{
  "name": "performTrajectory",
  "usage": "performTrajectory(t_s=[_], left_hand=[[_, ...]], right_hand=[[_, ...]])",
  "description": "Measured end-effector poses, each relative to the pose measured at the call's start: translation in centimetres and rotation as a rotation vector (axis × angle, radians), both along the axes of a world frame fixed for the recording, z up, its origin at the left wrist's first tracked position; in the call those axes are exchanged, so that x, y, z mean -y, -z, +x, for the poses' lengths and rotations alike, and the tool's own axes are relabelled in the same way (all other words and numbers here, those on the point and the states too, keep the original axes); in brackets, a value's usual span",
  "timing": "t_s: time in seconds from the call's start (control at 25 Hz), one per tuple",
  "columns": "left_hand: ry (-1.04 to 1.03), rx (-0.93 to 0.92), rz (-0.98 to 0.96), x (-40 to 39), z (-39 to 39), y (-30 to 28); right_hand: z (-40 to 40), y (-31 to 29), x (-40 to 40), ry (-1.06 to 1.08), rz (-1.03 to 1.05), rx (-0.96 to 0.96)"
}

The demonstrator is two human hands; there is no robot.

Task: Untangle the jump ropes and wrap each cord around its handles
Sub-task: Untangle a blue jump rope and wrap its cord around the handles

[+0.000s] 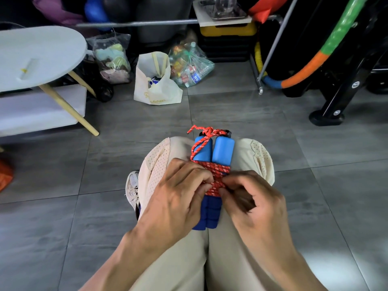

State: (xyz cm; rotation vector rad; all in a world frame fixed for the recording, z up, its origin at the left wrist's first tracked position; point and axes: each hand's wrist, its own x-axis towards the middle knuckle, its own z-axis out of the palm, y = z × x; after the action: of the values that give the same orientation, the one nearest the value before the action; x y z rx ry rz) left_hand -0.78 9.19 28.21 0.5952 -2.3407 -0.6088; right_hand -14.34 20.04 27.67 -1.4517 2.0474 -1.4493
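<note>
In the lower middle of the frame, the two blue handles [212,152] of a jump rope lie side by side on my knees, pressed together and pointing away from me. The red speckled cord [214,175] is wound in several tight turns around the middle of both handles, and one strand runs up along the left handle to a knot [209,131] at the far tips, with a short frayed end sticking out to the left.

My left hand [176,198] has its grip curled around the left side of the bundle, fingertips pinching the cord at the windings. My right hand [254,198] meets it from the right, thumb and forefinger pinching the same cord just beside the left fingertips. Both grips are clamped on the cord.

Below the hands, the near ends of the handles show darker blue between my beige trousers [241,259]. A pale mesh shoe [132,187] shows left of my knee on the grey tiled floor [84,217].

Further up, a cream tote bag [156,80] stands on the floor between two clear plastic bags, the left bag [111,57] and the right bag [191,66]. A white oval table [37,57] with wooden legs fills the upper left. A green and orange hoop [319,55] leans in the upper right.
</note>
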Motion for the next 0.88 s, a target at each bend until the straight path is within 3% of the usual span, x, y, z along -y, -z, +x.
performTrajectory(t_s=[0.12, 0.44, 0.6, 0.88], left_hand=[[-0.033, -0.001, 0.076, -0.2, -0.1, -0.2], [-0.12, -0.127, 0.19, -0.5, -0.2, -0.3], [-0.057, -0.061, 0.141, -0.1, 0.5, 0.0], [0.004, 0.068, -0.019, 0.2, 1.0, -0.4]], right_hand=[[0.7, 0.3, 0.0, 0.077, -0.017, 0.007], [0.2, 0.4, -0.1, 0.03, -0.047, 0.039], [0.4, 0.9, -0.2, 0.006, -0.091, -0.062], [0.4, 1.1, 0.0, -0.009, -0.117, -0.006]])
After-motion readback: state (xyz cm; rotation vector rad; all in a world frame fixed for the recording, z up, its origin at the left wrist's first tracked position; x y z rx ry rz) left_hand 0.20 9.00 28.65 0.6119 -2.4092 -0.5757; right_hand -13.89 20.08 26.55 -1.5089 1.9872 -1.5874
